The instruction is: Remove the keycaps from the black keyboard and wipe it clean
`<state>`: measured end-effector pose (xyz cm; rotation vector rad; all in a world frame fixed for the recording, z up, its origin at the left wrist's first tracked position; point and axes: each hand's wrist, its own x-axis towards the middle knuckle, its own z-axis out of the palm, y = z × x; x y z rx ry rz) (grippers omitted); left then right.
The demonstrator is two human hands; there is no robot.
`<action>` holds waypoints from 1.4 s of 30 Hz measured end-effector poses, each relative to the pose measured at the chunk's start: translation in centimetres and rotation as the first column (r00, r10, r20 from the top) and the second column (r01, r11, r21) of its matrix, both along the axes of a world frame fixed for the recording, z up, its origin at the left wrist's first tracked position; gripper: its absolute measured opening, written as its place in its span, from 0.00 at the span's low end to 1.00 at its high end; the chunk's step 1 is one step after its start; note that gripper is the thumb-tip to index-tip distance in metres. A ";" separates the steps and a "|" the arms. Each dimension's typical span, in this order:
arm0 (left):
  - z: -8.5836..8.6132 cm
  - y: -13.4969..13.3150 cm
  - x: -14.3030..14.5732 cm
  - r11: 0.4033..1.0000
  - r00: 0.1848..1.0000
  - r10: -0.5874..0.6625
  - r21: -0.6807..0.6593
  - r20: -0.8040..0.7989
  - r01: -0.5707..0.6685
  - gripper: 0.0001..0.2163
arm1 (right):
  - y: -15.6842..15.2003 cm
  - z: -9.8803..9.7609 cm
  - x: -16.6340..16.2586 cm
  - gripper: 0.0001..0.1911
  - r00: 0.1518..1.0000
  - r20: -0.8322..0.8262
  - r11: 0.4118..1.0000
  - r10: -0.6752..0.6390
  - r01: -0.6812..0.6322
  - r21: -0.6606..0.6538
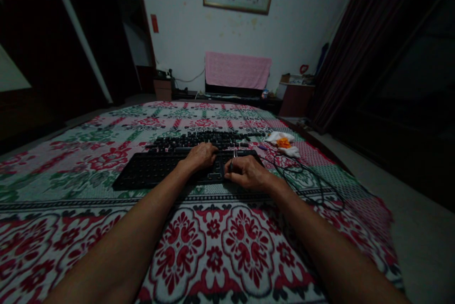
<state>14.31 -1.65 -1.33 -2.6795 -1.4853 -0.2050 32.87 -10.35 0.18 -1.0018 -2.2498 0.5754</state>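
A black keyboard point(149, 169) lies on the patterned bedspread, much of its left part showing bare key posts without caps. My left hand point(202, 155) rests on its middle, fingers stretched over the upper edge, palm down. Over the right part of the keyboard, my right hand point(245, 171) is closed round a small metal tool with two thin prongs point(235, 152); the prongs point up and away, and a dark loop shows by the fingers. Whether it is scissors or tweezers is not clear. Behind the keyboard lie many loose black keycaps point(199, 139) in a wide heap.
A black cable point(313, 176) lies coiled right of the keyboard. White crumpled tissue point(279, 137) with something orange point(284, 143) sits behind it. The patterned bedspread point(213, 247) covers the bed. Beyond stands a low cabinet with a pink cloth point(238, 69) over a screen.
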 end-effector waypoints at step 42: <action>0.7 0.1 -0.6 0.996 0.996 0.007 -0.089 0.086 0.001 0.18 | 1.4 0.1 1.0 0.08 0.987 -0.158 0.929 0.016 -0.074 -0.363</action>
